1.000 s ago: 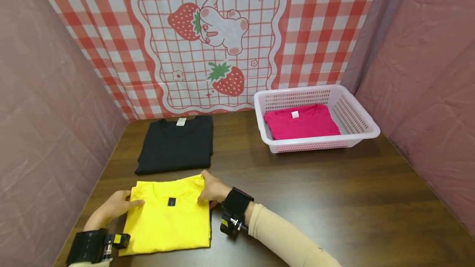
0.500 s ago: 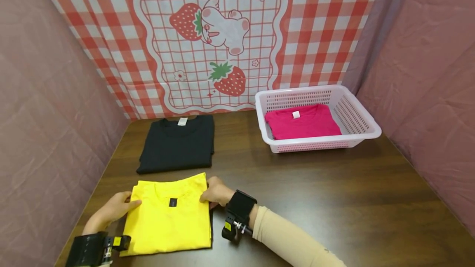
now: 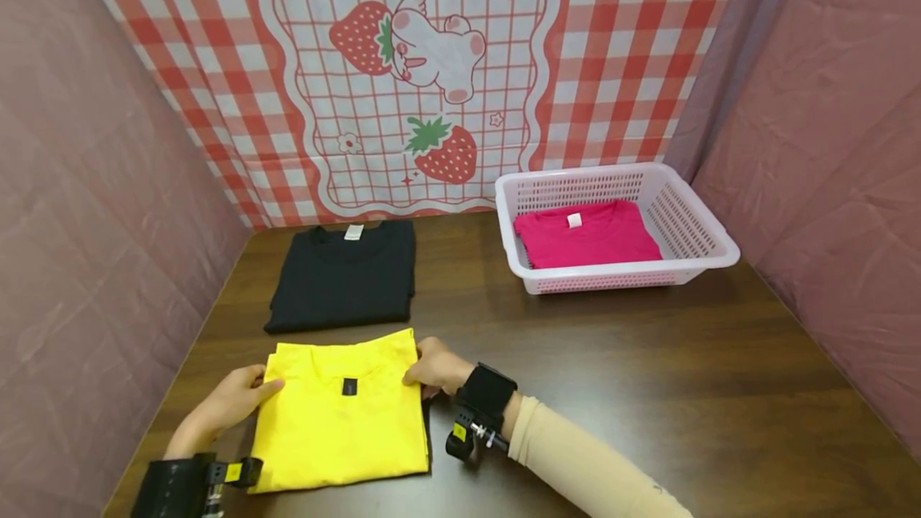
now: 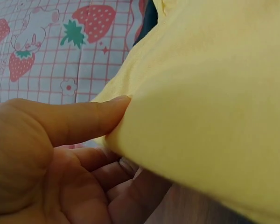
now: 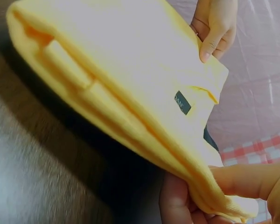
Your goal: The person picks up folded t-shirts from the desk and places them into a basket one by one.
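Note:
A folded yellow T-shirt (image 3: 341, 430) with a dark neck label lies between both hands at the front left of the table. My left hand (image 3: 233, 400) pinches its left edge, thumb on top and fingers beneath, as the left wrist view shows close up. On the opposite edge, near the upper corner, my right hand (image 3: 440, 366) pinches the layered cloth (image 5: 144, 126) between thumb and fingers. In the right wrist view that side is raised over the table, with dark shadow below it. Just behind the yellow shirt lies a folded black T-shirt (image 3: 345, 278) with a white label.
At the back right stands a white plastic basket (image 3: 604, 278) holding a folded pink T-shirt (image 3: 590, 238). Wooden tabletop (image 3: 612, 374) stretches right of the yellow shirt. A strawberry-print checked cloth (image 3: 432, 62) hangs behind, and pink drapes (image 3: 827, 142) flank the table.
The yellow T-shirt has shifted slightly right and away from me, both hands moving along with it. The black shirt and the basket stay where they were.

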Motion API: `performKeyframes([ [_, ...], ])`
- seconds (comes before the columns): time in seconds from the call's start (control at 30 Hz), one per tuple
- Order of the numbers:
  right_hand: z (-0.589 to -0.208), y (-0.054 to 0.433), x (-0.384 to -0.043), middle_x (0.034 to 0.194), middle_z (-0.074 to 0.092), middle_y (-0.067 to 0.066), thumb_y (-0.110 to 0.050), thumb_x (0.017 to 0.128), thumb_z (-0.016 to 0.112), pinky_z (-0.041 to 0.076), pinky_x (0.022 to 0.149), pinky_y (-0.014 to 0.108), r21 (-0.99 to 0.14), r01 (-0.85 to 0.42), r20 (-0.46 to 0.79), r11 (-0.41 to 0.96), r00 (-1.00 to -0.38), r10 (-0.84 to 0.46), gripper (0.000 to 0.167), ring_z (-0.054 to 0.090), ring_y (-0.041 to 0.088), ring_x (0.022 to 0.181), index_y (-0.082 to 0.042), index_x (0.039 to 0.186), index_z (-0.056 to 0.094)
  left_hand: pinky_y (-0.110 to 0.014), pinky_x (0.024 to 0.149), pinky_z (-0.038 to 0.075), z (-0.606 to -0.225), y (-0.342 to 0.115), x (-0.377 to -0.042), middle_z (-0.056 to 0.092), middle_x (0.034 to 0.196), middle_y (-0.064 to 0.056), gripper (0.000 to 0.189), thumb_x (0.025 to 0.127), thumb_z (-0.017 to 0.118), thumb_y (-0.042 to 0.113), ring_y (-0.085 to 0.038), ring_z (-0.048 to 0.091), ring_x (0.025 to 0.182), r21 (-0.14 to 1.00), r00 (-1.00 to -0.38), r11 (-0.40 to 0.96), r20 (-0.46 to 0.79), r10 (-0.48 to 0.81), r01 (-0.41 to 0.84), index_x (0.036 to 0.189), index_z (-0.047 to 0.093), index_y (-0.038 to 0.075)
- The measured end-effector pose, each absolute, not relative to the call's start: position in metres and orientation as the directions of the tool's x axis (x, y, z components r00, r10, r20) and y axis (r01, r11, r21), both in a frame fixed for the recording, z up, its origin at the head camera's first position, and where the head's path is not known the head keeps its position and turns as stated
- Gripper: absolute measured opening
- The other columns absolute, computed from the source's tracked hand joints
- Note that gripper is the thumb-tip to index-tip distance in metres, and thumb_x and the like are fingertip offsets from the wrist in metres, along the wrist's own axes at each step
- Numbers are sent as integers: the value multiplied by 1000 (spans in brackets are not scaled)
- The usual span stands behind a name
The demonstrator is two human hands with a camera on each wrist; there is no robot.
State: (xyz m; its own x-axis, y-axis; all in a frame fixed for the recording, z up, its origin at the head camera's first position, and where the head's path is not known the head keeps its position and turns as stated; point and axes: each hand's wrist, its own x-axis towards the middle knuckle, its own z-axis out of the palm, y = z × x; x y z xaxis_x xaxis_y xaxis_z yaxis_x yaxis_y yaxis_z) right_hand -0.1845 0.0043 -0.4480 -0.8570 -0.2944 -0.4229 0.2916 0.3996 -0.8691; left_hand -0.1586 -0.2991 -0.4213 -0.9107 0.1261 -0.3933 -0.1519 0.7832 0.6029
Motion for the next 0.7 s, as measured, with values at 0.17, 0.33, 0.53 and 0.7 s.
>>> performKeyframes([
  [0.17, -446, 19, -185, 81, 67, 15, 6, 77, 68, 53, 47, 27, -869, 278, -414, 409, -861, -295, 24, 59, 14, 53, 8, 100, 61, -31, 75, 47, -419, -286, -160, 59, 111, -23, 53, 100, 49, 27, -25, 54, 94, 597, -907, 787, -402, 129, -152, 126, 45, -19],
  [0.33, -443, 37, -184, 89, 70, 18, 5, 78, 67, 57, 54, 32, -865, 269, -411, 423, -863, -292, 30, 66, 17, 63, 9, 107, 61, -30, 69, 43, -422, -267, -159, 57, 93, -15, 41, 99, 51, 20, -21, 52, 83, 623, -922, 771, -364, 134, -133, 117, 51, -17],
  [0.53, -433, 58, -183, 93, 69, 18, 4, 80, 68, 60, 61, 35, -836, 279, -435, 473, -862, -259, 33, 68, 19, 69, 9, 112, 61, -28, 64, 39, -424, -244, -156, 49, 80, -7, 30, 98, 53, 16, -18, 47, 74, 666, -930, 734, -340, 140, -133, 109, 53, -12],
  [0.7, -429, 69, -183, 93, 68, 17, 3, 82, 67, 60, 62, 35, -818, 301, -454, 491, -862, -227, 28, 67, 18, 71, 9, 108, 60, -28, 65, 40, -431, -232, -156, 53, 84, -10, 34, 97, 54, 16, -19, 49, 76, 672, -935, 731, -325, 141, -123, 113, 53, -14],
])
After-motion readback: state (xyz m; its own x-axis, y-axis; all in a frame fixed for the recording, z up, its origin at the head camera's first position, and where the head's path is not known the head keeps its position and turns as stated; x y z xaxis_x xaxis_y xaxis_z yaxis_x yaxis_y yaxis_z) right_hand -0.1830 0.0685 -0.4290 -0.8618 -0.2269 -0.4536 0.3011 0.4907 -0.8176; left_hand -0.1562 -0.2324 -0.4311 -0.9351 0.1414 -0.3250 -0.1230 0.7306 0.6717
